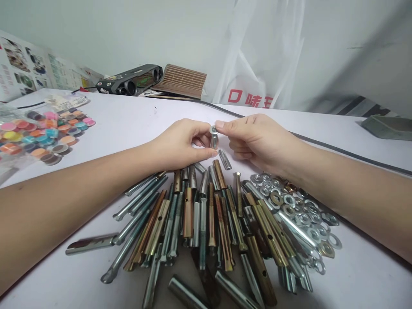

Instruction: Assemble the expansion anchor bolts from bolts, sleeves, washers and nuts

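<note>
Between my two hands is a small silver bolt piece (213, 140), upright, with a washer (213, 129) around its top. My left hand (185, 143) pinches the piece from the left, thumb low and fingers behind. The thumb and forefinger of my right hand (249, 135) are closed at the washer's right edge. Just below lies a loose silver sleeve (225, 160). Nearer to me spreads a pile of bolts and metal sleeves (202, 214), silver and brassy. Washers and nuts (299, 210) lie heaped to its right, partly under my right forearm.
Bags of colourful discs (41, 133) lie at the left. At the back are a black speaker-like device (131, 80) and a slatted brown mat (185, 80). A dark cable (322, 143) crosses behind my right arm. A grey-green tray (388, 127) is far right.
</note>
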Motion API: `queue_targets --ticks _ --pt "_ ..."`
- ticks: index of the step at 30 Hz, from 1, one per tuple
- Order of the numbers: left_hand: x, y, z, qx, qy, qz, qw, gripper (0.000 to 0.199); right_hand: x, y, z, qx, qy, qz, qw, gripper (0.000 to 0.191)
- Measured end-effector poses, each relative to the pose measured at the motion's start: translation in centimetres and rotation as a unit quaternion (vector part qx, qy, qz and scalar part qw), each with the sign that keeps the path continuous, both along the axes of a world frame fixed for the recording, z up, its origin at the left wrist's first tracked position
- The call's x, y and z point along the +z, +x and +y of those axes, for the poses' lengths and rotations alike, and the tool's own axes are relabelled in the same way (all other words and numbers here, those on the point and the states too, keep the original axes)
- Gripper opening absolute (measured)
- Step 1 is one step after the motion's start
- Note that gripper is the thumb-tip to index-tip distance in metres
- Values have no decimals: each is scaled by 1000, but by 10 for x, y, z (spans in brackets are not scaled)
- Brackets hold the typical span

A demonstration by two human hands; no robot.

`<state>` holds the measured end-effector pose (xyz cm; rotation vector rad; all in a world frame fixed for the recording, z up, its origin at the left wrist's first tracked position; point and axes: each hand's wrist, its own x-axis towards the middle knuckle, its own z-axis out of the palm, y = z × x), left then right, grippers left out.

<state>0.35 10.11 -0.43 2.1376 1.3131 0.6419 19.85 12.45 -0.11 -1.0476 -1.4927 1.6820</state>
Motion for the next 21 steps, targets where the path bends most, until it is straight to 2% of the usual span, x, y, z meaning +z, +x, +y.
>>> queue_targets --ticks 9,11,13,15,18,19,21 --pt "1 3 -2 14 14 19 1000 20 -5 6 3 29 28 -23 999 58" --pt "1 3 -3 18 15 17 1000 17 0 11 5 21 47 -58 997 56" --pt "1 3 -3 20 17 13 1000 15 8 18 8 17 95 -130 987 53" --pt "1 3 -3 22 14 6 1000 15 20 25 12 59 165 -244 954 49" --pt "1 4 -4 31 0 -2 1000 13 39 33 17 162 249 -422 857 37" --pt "1 4 -4 34 -5 -5 999 12 44 35 18 177 268 -470 822 32" --pt "1 5 -5 34 -14 -10 999 11 52 40 22 165 284 -552 767 27"
